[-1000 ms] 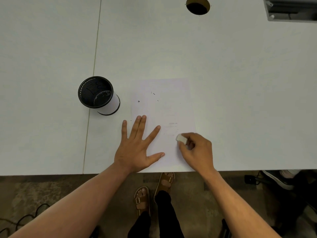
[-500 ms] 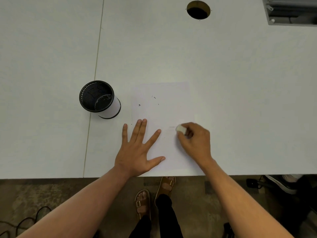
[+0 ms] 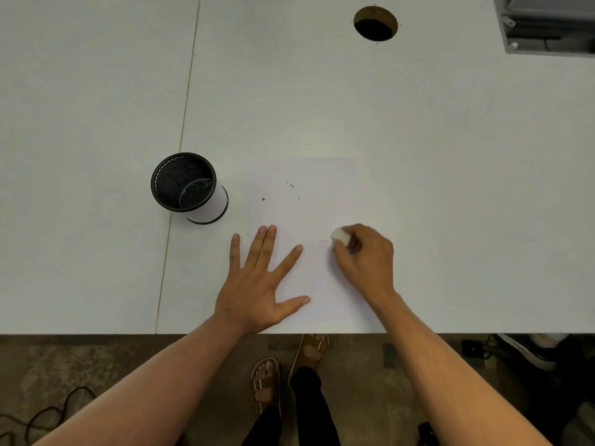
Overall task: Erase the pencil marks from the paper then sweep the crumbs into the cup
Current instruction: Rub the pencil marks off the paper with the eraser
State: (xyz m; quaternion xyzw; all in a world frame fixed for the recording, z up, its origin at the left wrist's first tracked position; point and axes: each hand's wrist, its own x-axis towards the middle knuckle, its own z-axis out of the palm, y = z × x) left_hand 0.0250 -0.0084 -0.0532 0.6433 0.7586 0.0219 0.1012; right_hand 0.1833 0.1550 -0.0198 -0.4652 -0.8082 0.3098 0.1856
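One sheet of paper lies near the white table's front edge, bare tabletop all round. Left hand presses flat on it, fingers spread, holding nothing. Right hand pinches a white eraser against the sheet. One black mesh cup stands just left; contents unclear. Four dark crumbs dot the paper.

Open table all round — only cup left of paper

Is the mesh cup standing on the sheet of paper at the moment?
No, the mesh cup stands on the bare table, apart from the left edge of the paper.
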